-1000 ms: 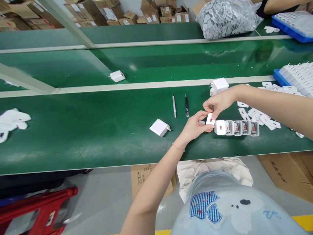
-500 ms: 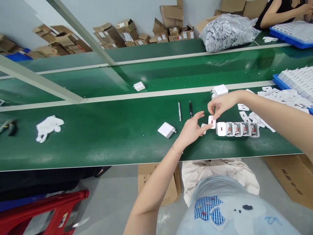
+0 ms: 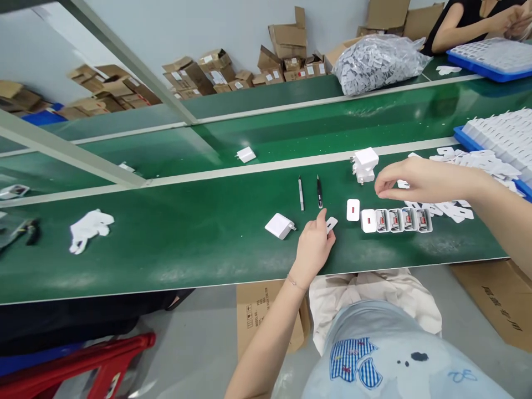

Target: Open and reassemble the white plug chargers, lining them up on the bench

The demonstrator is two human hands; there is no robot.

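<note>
My left hand (image 3: 315, 242) pinches a small white cover plate (image 3: 331, 224) low over the green bench. Above the loose covers, my right hand (image 3: 403, 180) is curled, its fingertips together; whether anything is between them is hidden. A capped white charger (image 3: 353, 210) stands just left of a row of white charger housings (image 3: 394, 220). The leftmost housing in that row has a cover on; the others are open, with red parts inside. Another white charger (image 3: 280, 226) lies left of my left hand. Stacked chargers (image 3: 365, 164) sit behind the row.
A white pen (image 3: 301, 193) and a black pen (image 3: 319, 192) lie behind my left hand. Loose white covers (image 3: 490, 163) and a blue tray (image 3: 463, 136) are at right. A white glove (image 3: 89, 229) lies left. Across the bench are a plastic bag (image 3: 376, 64) and another person's arms.
My hands have moved apart, the left one leftward with a white cover, the right one rightward. The charger that was between them now stands alone beside the row. The view has shifted slightly.
</note>
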